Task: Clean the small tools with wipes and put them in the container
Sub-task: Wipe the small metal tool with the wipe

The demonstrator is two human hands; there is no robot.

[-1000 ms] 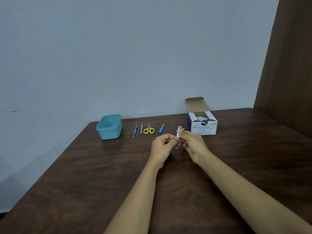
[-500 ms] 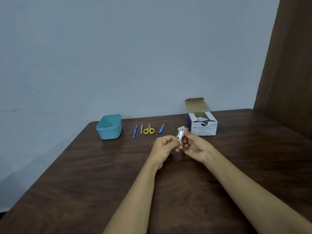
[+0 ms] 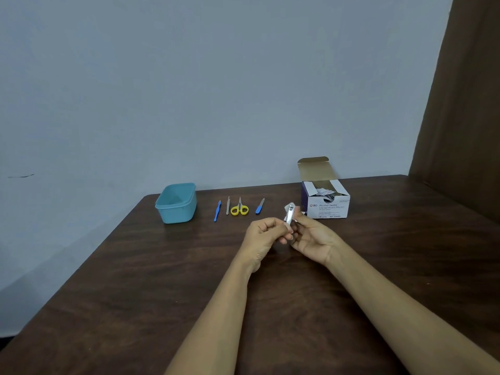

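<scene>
A small metal nail clipper stands upright between my two hands above the middle of the dark wooden table. My left hand pinches its lower end. My right hand curls around it from the right, pressing a pale wipe that shows behind the clipper's top. On the table beyond lie a blue stick tool, a grey file, yellow-handled scissors and a blue-handled tool. The teal container stands open to their left.
An open box of alcohol swabs stands just behind my right hand, its flap raised. A white scrap lies at the box's front left corner. The wall runs along the table's far edge, and a brown panel rises at the right.
My right hand has turned palm-up and slid down the clipper, so the metal top now shows where the white wipe covered it. My left hand stays in place.
</scene>
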